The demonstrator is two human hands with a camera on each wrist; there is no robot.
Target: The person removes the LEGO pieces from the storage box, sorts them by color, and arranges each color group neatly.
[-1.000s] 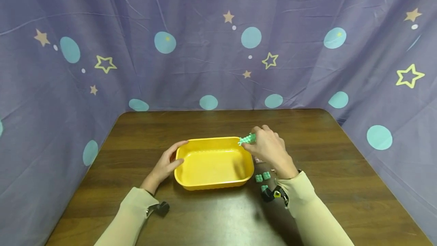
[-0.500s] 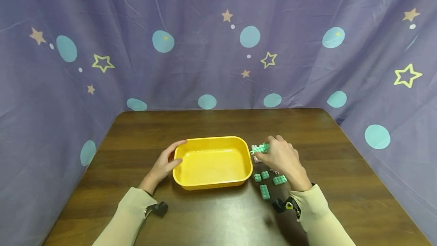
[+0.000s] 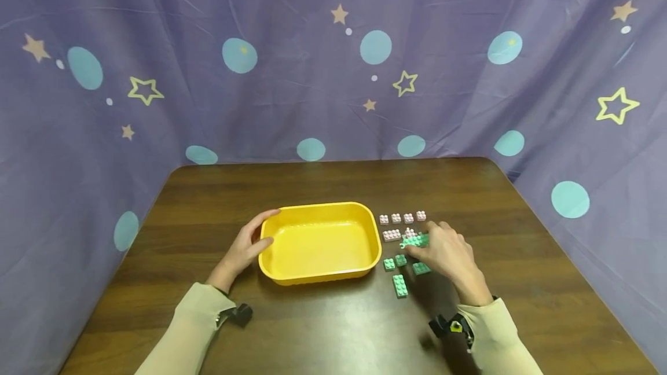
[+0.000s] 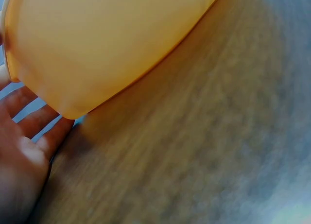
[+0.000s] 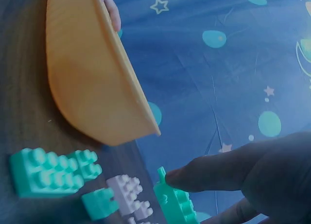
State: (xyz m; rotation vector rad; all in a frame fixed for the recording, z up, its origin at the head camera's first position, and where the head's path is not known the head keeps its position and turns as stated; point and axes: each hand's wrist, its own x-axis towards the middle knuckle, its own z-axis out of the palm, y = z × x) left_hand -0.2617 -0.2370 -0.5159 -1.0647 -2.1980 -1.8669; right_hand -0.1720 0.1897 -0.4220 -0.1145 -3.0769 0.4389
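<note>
The yellow plastic tub (image 3: 319, 242) stands on the table in the head view. My left hand (image 3: 241, 254) holds its left end, thumb over the rim and fingers along the outer wall. To the tub's right, my right hand (image 3: 447, 254) pinches a studded green toy-brick piece (image 3: 413, 241) with a small hook at one end. In the right wrist view, a finger lies against that green piece (image 5: 174, 204); its far end is hidden by the hand. Beneath and around it lie pink bricks (image 3: 392, 235) and loose green bricks (image 3: 399, 286).
Several small pink bricks (image 3: 396, 218) form a row behind the right hand. Two small green bricks (image 3: 389, 264) sit near the tub's right side, with another green brick (image 3: 421, 268) by the hand. A purple curtain (image 3: 312, 74) hangs behind the wooden table (image 3: 323, 328).
My right hand has carried the green piece from the tub's right rim rightward and nearer me, over the bricks, uncovering the pink ones. My left hand stays on the tub.
</note>
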